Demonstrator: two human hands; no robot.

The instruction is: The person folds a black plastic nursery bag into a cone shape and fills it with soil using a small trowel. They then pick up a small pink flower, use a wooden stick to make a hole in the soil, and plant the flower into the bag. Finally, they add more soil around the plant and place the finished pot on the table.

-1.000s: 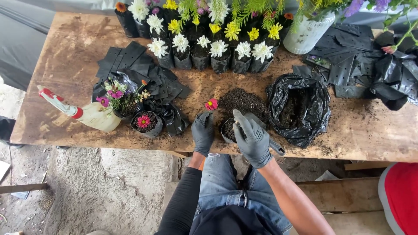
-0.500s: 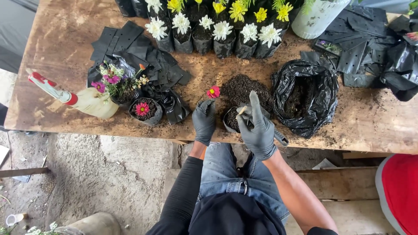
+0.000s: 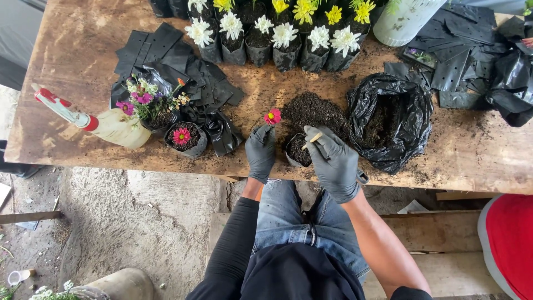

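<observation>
1. Head view, your left hand (image 3: 261,151): it wears a dark glove and is pinched shut on the stem of a small pink-red flower (image 3: 272,116), which stands just above your fingertips, over the wooden table (image 3: 72,50).

2. Your right hand (image 3: 335,161), gloved the same, is closed around a thin pale stick (image 3: 312,140); the stick's tip pokes out to the left of your fingers, over a small black grow bag (image 3: 298,151) filled with soil. That bag sits between your two hands, touching the right one.

3. Just beyond your right hand lies a loose heap of dark soil (image 3: 313,110) on the tabletop, and to the right of that hand a large black plastic sack (image 3: 388,125) gapes open with more soil inside.

4. Left of your left hand, near it, a crumpled black bag lies by a small bag holding a pink bloom (image 3: 182,136). Further left stand a bunch of mixed small flowers (image 3: 145,101) and a cream spray bottle (image 3: 105,125) lying on its side (red trigger pointing away from you).

5. Well beyond both hands, a row of bagged white and yellow flowers (image 3: 283,33) lines the far edge, with a white bucket (image 3: 405,22) at its right end and flat empty black bags (image 3: 166,53) stacked to the left.

6. Right of your right hand, well apart, a red garment (image 3: 511,244) shows at the frame's edge (someone else's, apparently).
</observation>
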